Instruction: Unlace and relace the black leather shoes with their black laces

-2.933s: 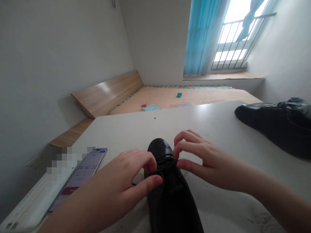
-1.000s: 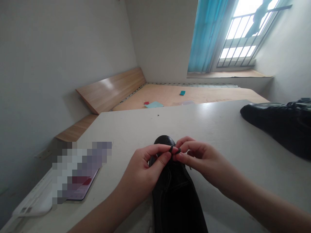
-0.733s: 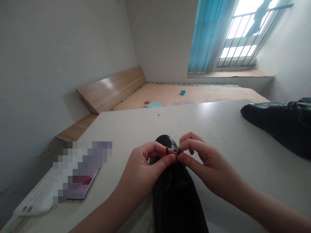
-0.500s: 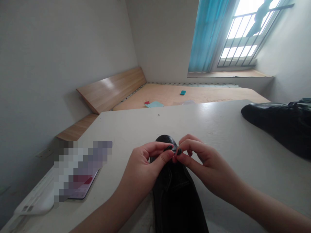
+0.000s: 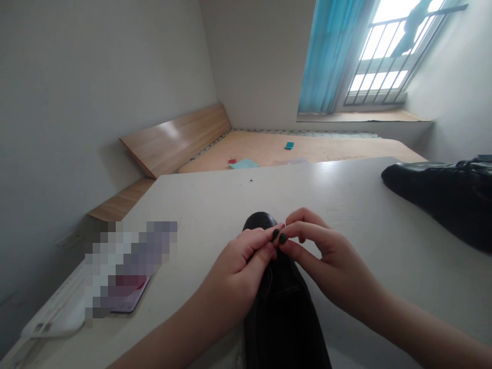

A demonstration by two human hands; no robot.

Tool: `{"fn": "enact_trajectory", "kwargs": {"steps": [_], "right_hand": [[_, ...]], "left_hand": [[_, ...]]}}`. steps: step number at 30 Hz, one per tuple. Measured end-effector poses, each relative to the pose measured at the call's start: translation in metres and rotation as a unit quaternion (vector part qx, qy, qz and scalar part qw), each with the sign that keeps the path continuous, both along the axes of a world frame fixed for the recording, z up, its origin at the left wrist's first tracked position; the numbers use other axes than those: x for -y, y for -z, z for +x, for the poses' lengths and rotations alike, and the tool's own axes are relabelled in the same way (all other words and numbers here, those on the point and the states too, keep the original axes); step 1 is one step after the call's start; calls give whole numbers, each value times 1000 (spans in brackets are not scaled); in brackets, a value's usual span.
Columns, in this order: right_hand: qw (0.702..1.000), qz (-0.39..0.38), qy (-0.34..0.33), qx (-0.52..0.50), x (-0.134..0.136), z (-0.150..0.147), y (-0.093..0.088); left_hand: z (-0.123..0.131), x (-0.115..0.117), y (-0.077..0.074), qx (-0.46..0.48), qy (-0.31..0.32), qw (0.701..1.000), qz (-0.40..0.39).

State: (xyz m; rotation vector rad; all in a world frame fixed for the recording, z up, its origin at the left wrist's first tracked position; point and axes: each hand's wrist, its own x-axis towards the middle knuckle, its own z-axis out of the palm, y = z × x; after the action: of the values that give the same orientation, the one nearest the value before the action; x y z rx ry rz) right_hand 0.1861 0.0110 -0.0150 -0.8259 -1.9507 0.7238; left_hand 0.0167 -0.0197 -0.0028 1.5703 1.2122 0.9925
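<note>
Both hands [image 5: 237, 269] pinch black lace [image 5: 283, 238] over a shoe [image 5: 282, 300], tabletop [image 5: 215, 197] stretching between its toe [image 5: 260, 220] and the far edge [image 5: 277, 166].

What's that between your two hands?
In the head view, it's black lace, pinched by the left hand and right hand over the black shoe.

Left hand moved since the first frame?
Yes. Against the far-left corner of the white table, the left hand has shifted right, closer to the right hand.
</note>
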Motion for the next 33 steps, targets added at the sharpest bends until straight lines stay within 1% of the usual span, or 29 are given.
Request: {"fn": "enact_trajectory", "kwargs": {"steps": [4,7,12,15,17,19,22,24,30,33], "right_hand": [[997,68,7,43,-1,1,-1],[992,104,27,66,0,2,-5],[992,66,38,99,2,2,-11],[988,76,68,112,1,3,-11],[985,96,87,114,0,4,-10],[981,126,80,120,0,4,-9],[974,183,39,128,2,5,-9],[970,203,27,128,4,5,-9],[970,203,43,128,6,5,-10],[971,198,34,126,5,5,-10]], "left_hand": [[2,-4,1,29,-28,999,-29],[2,-2,2,15,-37,999,-35],[1,4,3,3,-7,1000,-17],[1,3,2,4,-2,1000,10],[1,2,2,8,-7,1000,10],[1,1,1,8,-12,1000,2],[0,-1,0,17,-10,1000,-17],[0,-1,-1,30,-7,999,-28],[-3,-1,-2,27,13,999,-20],[-4,-1,-3,23,15,1000,-14]]}}
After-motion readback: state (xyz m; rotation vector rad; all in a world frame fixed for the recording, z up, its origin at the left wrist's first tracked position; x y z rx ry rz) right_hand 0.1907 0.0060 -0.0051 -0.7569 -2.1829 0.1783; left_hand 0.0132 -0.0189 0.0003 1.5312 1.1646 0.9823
